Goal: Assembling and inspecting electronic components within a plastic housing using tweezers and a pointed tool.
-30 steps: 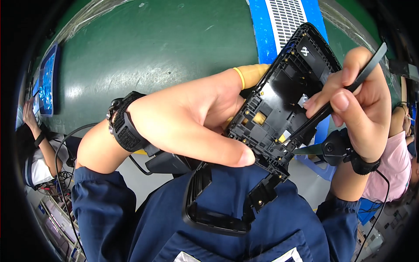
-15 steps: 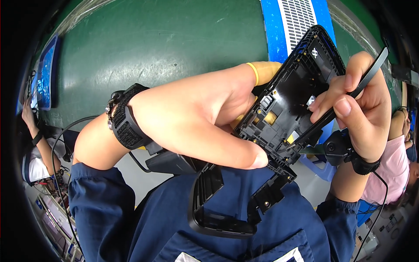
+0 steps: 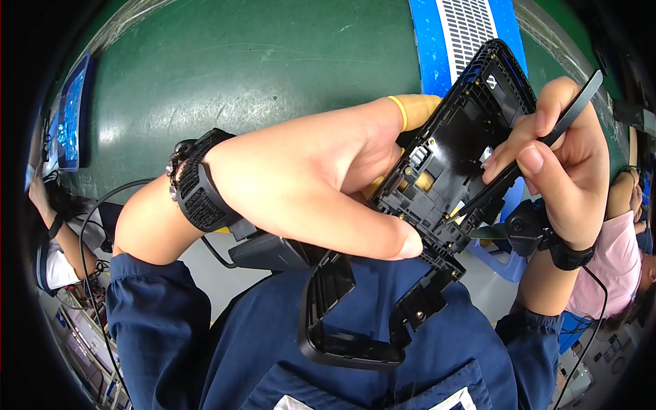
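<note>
A black plastic housing (image 3: 444, 171) with a hollow inside, ribs and small brass-coloured inserts is tilted in front of my chest. My left hand (image 3: 307, 178) grips its left side, thumb on the near edge and fingers in yellow finger cots behind it. An open frame part of the same black plastic (image 3: 352, 350) hangs from the housing's lower end. Pinched in my right hand (image 3: 564, 164) is a pair of black tweezers (image 3: 574, 109), slanting down to the left. Their tips reach into the lower inside of the housing; whether they hold anything is too small to tell.
Beyond my hands lies a green table (image 3: 260, 61), with a blue sheet (image 3: 430, 55) bearing a white slotted strip at the far right. A blue tray (image 3: 74, 113) stands at the left. Cables run from both wrist straps. Other people sit at both sides.
My right hand has shifted slightly left and up, and the tweezers' tips sit a little farther up inside the housing. My left hand and the housing have barely moved.
</note>
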`<state>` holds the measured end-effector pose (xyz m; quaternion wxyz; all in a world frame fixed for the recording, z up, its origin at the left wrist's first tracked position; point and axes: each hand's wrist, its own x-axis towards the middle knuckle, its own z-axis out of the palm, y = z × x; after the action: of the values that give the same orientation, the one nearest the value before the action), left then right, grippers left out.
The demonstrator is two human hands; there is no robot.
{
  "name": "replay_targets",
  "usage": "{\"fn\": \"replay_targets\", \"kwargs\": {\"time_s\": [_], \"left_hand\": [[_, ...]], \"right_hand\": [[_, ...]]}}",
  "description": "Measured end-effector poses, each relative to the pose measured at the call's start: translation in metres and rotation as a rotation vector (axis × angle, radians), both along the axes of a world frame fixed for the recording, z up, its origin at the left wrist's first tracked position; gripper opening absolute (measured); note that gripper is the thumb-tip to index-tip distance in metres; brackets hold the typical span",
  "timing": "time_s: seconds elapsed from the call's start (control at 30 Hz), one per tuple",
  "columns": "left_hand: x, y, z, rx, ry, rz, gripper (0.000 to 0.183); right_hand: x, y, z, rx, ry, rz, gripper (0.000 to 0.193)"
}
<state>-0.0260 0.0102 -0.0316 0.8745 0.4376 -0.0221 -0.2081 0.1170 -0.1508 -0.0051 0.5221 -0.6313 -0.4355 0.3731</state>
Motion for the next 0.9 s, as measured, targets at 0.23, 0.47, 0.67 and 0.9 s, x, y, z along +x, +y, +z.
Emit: {"fn": "replay_targets", "kwargs": {"time_s": [0.23,0.47,0.67,0.9], "left_hand": [[0.000,0.001,-0.001,0.088,-0.027,-0.019,0.058],[0.001,-0.006,0.004,-0.063,0.023,0.069,0.058],[0.002,-0.003,0.000,-0.017,-0.008,-0.002,0.057],[-0.001,-0.008,0.003,-0.106,0.006,0.038,0.060]], "right_hand": [[0.002,-0.001,0.003,-0.008,-0.022,0.007,0.019],[0.000,-0.002,0.002,0.001,-0.016,0.002,0.019],[-0.001,-0.004,0.006,-0.050,0.006,-0.044,0.020],[-0.002,-0.005,0.009,-0.028,0.070,-0.054,0.020]]}}
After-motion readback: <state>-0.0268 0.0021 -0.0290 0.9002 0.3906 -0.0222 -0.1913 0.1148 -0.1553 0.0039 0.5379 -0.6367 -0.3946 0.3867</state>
